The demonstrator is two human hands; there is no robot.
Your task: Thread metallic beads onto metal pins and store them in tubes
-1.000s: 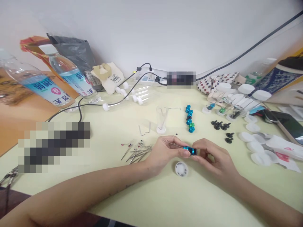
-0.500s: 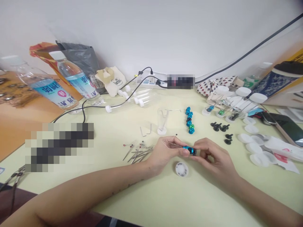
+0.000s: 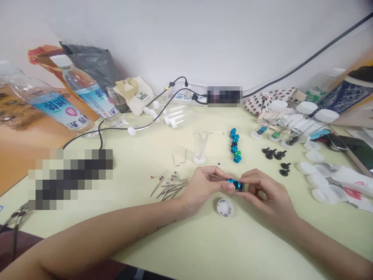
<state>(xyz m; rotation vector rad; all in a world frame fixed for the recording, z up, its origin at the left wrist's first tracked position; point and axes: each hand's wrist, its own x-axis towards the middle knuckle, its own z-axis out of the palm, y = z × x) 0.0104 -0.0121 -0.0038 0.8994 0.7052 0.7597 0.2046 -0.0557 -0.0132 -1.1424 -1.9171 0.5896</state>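
Between my two hands is a small blue metal cylinder (image 3: 232, 181) with a dark end piece (image 3: 239, 187). A thin metal rod (image 3: 217, 177) runs from it back into my left palm. My left hand (image 3: 201, 189) is closed, thumb and fingers pinching the blue part. My right hand (image 3: 266, 190) is closed too, its fingertips gripping the dark end; its other fingers are curled. Just below them stands a small round white cap (image 3: 224, 208) with several tiny metal balls in it. Left of my left hand lie several metal rods (image 3: 167, 190), some with red or dark tips.
Blue, green and black knobs (image 3: 234, 147) form a row behind my hands. Black disc-headed parts (image 3: 284, 169) and white caps (image 3: 317, 181) lie right. A clear tube (image 3: 200, 149) holds hex keys. Bottles (image 3: 87, 91), a cable (image 3: 116, 128) and a power strip (image 3: 182, 95) are farther back.
The view has shifted slightly, so things on the right appear a little farther right. Both hands keep their hold on the blue cylinder with barely any movement.
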